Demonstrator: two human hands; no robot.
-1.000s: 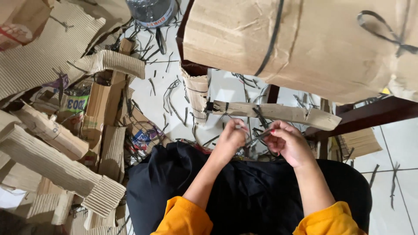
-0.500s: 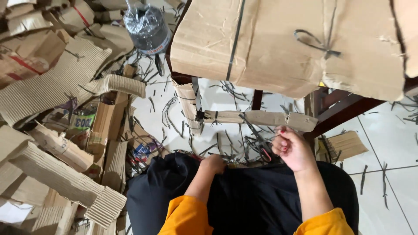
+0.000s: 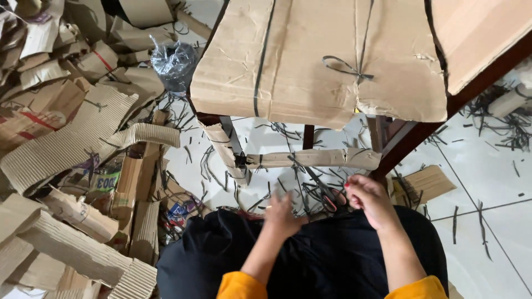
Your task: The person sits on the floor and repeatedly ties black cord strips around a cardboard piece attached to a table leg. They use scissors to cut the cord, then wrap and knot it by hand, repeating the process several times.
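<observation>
My right hand (image 3: pixel 370 200) grips a pair of red-handled scissors (image 3: pixel 326 192), whose dark blades point up-left toward a cardboard-wrapped rung (image 3: pixel 310 159) of a wooden chair. My left hand (image 3: pixel 282 215) is blurred, low over my black-clothed lap (image 3: pixel 310 260), fingers loosely apart and holding nothing. It is just below the rung and apart from it. The chair's front leg (image 3: pixel 227 152) is also wrapped in cardboard and tied with black strap. Flattened cardboard (image 3: pixel 316 55), bound with black straps, covers the chair seat.
Piles of corrugated cardboard pieces and rolls (image 3: pixel 66 166) fill the floor at left. A clear plastic bag (image 3: pixel 174 61) lies behind them. Cut black strap scraps (image 3: pixel 499 116) litter the white tiled floor. A small cardboard piece (image 3: pixel 424 185) lies right of the chair.
My left hand has let go of the wrapped rung and dropped to my lap. My right hand stays below the rung with the scissors. The view has tilted, showing more of the chair top.
</observation>
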